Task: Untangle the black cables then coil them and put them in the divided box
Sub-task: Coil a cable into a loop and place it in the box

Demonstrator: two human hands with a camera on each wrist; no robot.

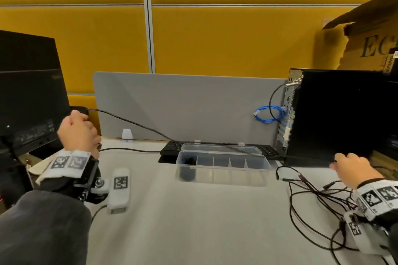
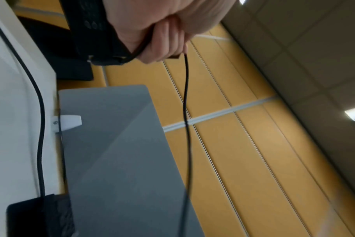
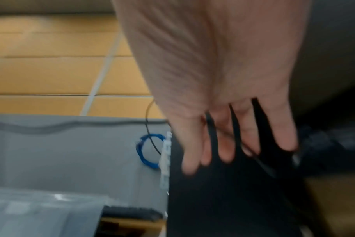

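Fingers of the left hand [image 1: 78, 131] clench a black cable [image 1: 133, 122], which only the left wrist view shows; the right hand [image 1: 353, 171] is spread and slack, right of the divided box [image 1: 223, 164]. Tangled cables [image 1: 318, 198] lie on the white table [image 1: 193, 221] right of the box. Yellow panels behind. The box's leftmost compartment holds a dark coil [image 1: 187, 168].
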